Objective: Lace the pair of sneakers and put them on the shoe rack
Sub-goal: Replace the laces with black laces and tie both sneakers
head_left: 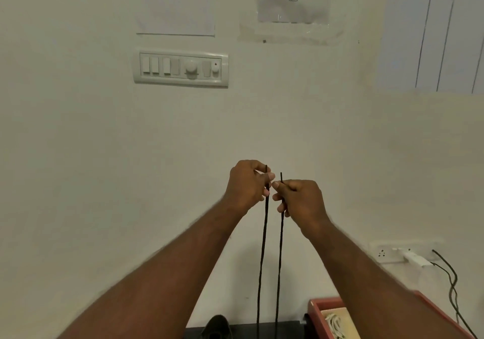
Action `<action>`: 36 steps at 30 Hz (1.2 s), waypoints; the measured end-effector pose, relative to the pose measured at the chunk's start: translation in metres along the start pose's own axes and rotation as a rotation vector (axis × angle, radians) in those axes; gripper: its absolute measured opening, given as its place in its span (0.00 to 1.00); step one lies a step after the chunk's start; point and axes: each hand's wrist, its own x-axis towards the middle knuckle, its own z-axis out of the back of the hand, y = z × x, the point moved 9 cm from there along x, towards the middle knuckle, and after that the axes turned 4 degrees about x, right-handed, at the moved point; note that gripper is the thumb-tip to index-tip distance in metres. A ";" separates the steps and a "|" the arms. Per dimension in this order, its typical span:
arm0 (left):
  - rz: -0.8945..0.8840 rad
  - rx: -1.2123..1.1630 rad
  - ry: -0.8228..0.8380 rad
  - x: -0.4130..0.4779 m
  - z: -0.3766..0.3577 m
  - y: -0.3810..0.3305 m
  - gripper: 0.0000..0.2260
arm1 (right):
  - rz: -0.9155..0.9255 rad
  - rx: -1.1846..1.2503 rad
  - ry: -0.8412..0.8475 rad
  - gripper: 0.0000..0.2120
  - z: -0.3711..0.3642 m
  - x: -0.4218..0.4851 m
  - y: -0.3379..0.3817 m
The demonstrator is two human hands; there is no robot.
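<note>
Pale wall (78,155) with switch panel (180,68), taped papers (175,5), low socket (392,253), dangling black cable (454,286).

Dark surface (290,331) — dark sneaker (216,326) on it, red tray (317,312) at its right.

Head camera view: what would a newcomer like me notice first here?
At mid-frame, the left hand and the right hand each pinch one of two thin black lace strands that hang straight down side by side. On the pale wall at upper left sits a white plastic switch panel; a red open box peeks in at bottom right.
</note>
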 end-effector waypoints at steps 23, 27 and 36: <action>0.203 -0.342 0.035 0.003 -0.012 0.018 0.06 | 0.008 -0.189 0.152 0.11 -0.017 -0.001 -0.020; 0.267 -0.372 -0.006 0.004 -0.008 0.031 0.04 | -0.155 -0.156 0.181 0.10 -0.024 -0.005 -0.058; 0.279 -0.530 -0.046 -0.027 -0.008 0.069 0.03 | -0.285 -0.482 0.345 0.10 -0.041 -0.059 -0.167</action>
